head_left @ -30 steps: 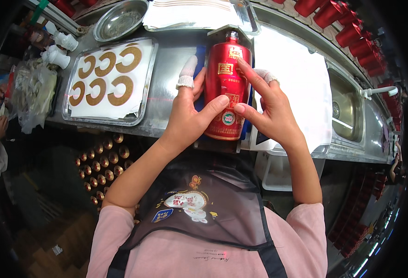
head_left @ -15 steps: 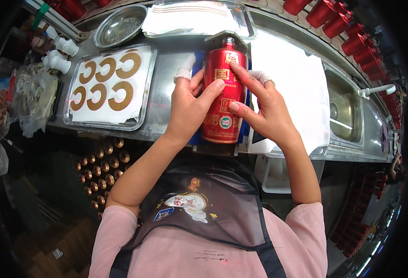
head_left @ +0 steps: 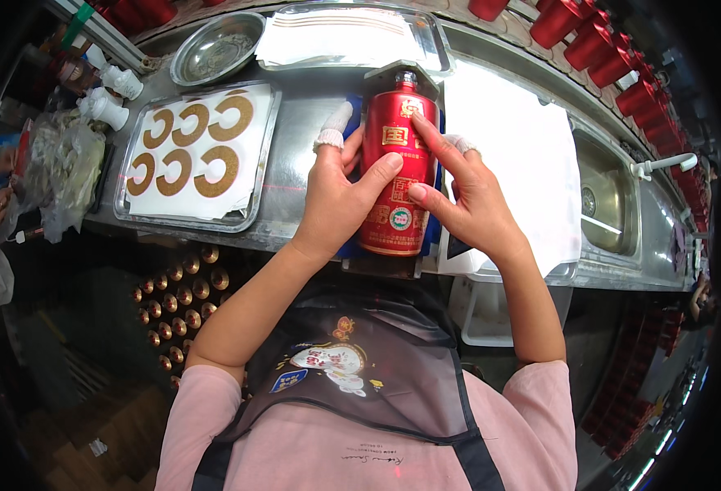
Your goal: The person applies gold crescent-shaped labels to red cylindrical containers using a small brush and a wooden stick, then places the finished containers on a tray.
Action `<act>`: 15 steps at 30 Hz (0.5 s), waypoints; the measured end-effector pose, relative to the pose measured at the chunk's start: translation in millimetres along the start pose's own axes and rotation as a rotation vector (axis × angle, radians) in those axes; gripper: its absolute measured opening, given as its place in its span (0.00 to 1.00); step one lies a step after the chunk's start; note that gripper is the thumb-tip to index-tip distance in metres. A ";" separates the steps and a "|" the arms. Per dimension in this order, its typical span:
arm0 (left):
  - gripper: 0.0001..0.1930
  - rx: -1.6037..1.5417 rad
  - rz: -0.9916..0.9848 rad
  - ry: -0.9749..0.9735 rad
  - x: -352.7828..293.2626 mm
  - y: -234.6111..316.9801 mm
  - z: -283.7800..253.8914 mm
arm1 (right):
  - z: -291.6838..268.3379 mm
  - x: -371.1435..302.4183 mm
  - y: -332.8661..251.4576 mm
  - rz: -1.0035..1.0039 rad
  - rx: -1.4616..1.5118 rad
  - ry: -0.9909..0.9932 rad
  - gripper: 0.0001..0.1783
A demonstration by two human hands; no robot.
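Note:
A red bottle (head_left: pixel 386 225) with gold decals and a dark neck lies on its back in a cradle (head_left: pixel 381 266) with blue padding, its neck pointing away from me. My left hand (head_left: pixel 340 184) grips its left side, thumb across the front and a white finger cot on the index finger. From the right, my right hand (head_left: pixel 471 192) presses a fingertip on the upper gold decal and holds its thumb on the lower front. Another white cot covers one of that hand's fingers. The fingers behind the bottle are partly hidden.
To the left, a metal tray (head_left: pixel 264 164) bears a white sheet with several gold C-shaped decals. Behind it stands a metal bowl (head_left: pixel 217 49). Another tray (head_left: pixel 438 41) holds stacked sheets. White paper (head_left: pixel 516 164) lies right, beside a sink (head_left: pixel 610 196). Red bottles (head_left: pixel 589 45) line the back.
My left thumb has slid slightly lower and to the right on the bottle. My right hand stays almost in place. The whole view has shifted a little.

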State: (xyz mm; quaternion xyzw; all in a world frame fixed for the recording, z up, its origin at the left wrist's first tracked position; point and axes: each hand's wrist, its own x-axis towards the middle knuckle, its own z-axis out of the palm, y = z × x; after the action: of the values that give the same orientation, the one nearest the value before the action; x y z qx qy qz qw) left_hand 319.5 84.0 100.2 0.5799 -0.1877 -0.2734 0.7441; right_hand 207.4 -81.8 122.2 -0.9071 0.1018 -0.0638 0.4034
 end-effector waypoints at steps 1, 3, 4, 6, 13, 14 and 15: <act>0.37 0.023 0.016 0.001 -1.1 0.2 -1.7 | -1.0 -1.0 0.6 0.000 0.004 -0.008 0.42; 0.39 0.054 0.046 0.019 -3.3 -0.3 -5.7 | -3.0 -5.9 2.3 0.030 0.054 0.007 0.47; 0.41 0.089 0.049 -0.003 -6.9 0.1 -10.1 | -3.4 -9.2 3.7 0.057 0.075 0.016 0.50; 0.44 0.157 0.035 -0.066 -16.3 0.7 -22.2 | -2.8 -16.4 7.7 0.068 0.103 -0.003 0.53; 0.49 0.101 0.004 -0.169 -28.5 -15.7 -37.7 | 7.7 -26.1 21.2 0.096 0.171 -0.047 0.59; 0.49 0.126 0.014 -0.178 -28.5 -15.9 -38.8 | 7.8 -26.2 21.0 0.095 0.189 -0.035 0.59; 0.49 0.152 0.028 -0.188 -28.4 -15.5 -39.7 | 7.5 -26.4 20.1 0.105 0.191 -0.037 0.59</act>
State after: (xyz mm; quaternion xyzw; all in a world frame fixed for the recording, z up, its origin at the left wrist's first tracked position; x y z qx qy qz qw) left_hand 318.2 129.2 76.1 0.6039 -0.2847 -0.3011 0.6809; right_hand 180.7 -83.4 101.3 -0.8589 0.1354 -0.0353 0.4926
